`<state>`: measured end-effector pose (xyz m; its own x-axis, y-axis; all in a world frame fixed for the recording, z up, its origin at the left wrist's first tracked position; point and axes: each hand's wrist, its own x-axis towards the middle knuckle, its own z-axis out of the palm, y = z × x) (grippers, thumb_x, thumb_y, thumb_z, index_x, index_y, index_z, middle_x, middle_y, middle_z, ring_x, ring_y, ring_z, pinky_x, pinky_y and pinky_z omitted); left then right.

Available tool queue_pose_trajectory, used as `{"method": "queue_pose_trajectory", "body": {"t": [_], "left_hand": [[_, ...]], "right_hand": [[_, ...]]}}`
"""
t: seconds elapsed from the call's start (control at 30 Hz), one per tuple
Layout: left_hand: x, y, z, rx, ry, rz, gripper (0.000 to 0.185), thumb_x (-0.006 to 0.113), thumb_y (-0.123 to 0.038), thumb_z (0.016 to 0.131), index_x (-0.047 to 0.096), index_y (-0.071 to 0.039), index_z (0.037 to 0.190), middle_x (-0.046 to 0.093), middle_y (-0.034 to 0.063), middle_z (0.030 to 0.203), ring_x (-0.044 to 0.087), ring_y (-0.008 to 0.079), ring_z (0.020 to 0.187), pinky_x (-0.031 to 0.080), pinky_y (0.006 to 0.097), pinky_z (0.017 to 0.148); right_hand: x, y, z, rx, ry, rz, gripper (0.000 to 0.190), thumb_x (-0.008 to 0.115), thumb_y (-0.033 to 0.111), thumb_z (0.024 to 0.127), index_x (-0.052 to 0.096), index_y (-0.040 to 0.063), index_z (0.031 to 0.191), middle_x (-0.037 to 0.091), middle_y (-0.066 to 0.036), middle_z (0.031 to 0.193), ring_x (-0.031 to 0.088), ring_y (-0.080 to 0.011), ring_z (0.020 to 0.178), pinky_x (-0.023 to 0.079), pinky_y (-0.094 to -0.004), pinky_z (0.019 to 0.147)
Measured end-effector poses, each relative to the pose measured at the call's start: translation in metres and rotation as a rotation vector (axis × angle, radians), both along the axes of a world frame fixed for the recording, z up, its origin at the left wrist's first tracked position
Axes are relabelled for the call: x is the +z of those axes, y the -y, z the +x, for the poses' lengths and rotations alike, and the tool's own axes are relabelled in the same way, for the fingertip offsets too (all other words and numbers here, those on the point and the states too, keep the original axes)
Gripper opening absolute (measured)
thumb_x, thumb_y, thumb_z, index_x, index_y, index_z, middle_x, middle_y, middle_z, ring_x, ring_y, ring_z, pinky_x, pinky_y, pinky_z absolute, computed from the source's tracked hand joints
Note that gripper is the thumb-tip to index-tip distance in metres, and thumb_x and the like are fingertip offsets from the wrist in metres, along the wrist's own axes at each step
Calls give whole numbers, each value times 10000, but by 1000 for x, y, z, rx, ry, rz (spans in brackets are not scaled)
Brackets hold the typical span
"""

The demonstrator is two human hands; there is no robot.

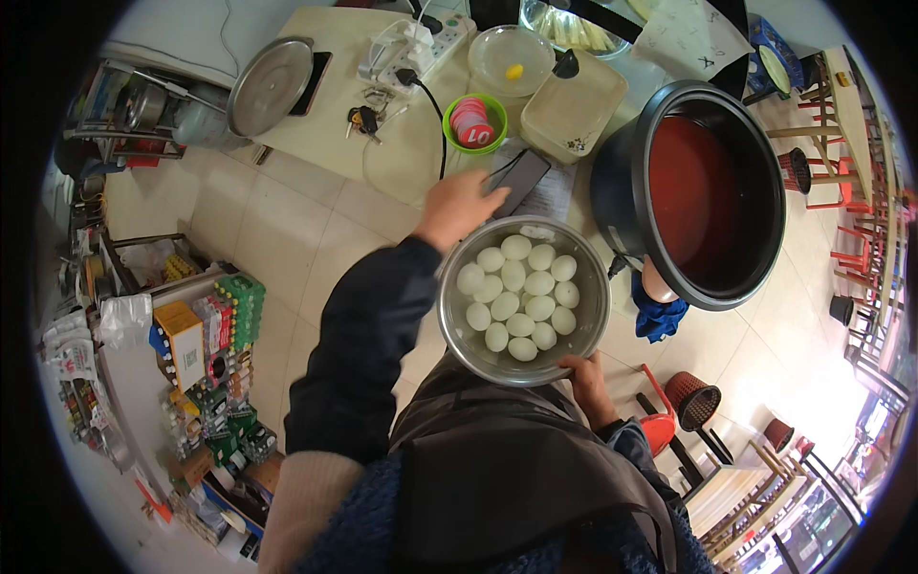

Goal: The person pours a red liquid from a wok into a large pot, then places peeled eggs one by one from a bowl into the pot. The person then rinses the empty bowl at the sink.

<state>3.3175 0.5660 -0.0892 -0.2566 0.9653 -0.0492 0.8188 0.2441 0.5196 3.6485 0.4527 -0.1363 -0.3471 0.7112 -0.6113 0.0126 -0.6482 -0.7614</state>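
A round metal bowl (453, 316) holding several pale whole eggs (521, 324) is in front of my body. My right hand (592, 387) grips its lower right rim. Past the opposite side of the bowl is my left hand (459, 209), slightly blurred, with its fingers apart and nothing visible in them. Its fingertips are over the near edge of a grey phone (525, 181), but whether they touch it I cannot tell. The phone lies on a printed sheet (558, 190) on the table (323, 140). To the right stands a large dark pot (615, 179) with red liquid (692, 194) inside.
A green bowl (490, 147) of numbered red discs, keys (364, 120), a power strip (448, 43) and a lidded plastic container (574, 107) share the table. A metal lid (271, 86) is at its left. Stacked bottles (229, 373) stand at left; a red stool (656, 430) is at right.
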Motion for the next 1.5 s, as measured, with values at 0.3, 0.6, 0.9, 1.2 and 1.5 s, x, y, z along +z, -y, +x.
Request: {"method": "queue_pose_trajectory", "body": {"t": [0.3, 0.6, 0.9, 1.2, 1.5], "left_hand": [[-58, -72, 50, -60, -506, -239, 529, 731, -361, 650, 558, 6, 991, 661, 107, 815, 651, 263, 774, 469, 400, 615], [8, -56, 35, -206, -288, -97, 497, 753, -276, 635, 515, 22, 954, 641, 156, 767, 641, 308, 745, 488, 396, 629], [91, 15, -60, -169, 799, -79, 508, 683, -277, 785, 511, 21, 1158, 629, 98, 1002, 618, 200, 883, 487, 335, 745], [85, 134, -132, 500, 1751, 268, 566, 374, -475, 955, 429, -23, 1291, 559, 156, 1013, 549, 245, 867, 473, 361, 751], [41, 123, -152, 630, 1903, 449, 633, 398, -530, 928, 430, 3, 1268, 523, 117, 852, 557, 193, 709, 448, 264, 578]], "right_hand": [[-6, 6, -6, -136, -149, -208, 285, 556, -39, 684, 584, -52, 968, 620, -86, 840, 593, -176, 737, 459, -276, 623], [-5, 9, -10, -140, -99, -135, 331, 548, -64, 674, 574, -44, 1004, 621, -92, 896, 601, -193, 797, 466, -279, 674], [-6, 11, -12, -43, 3, 119, 320, 555, -78, 670, 577, -34, 986, 623, -95, 860, 597, -191, 762, 464, -284, 641], [-11, -15, -19, -187, -56, -268, 295, 593, -56, 673, 514, -13, 954, 587, -107, 844, 589, -224, 734, 490, -303, 639], [-9, -54, -40, -190, -64, -230, 343, 577, -55, 685, 482, -11, 1011, 564, -105, 875, 572, -223, 746, 491, -321, 636]]}}
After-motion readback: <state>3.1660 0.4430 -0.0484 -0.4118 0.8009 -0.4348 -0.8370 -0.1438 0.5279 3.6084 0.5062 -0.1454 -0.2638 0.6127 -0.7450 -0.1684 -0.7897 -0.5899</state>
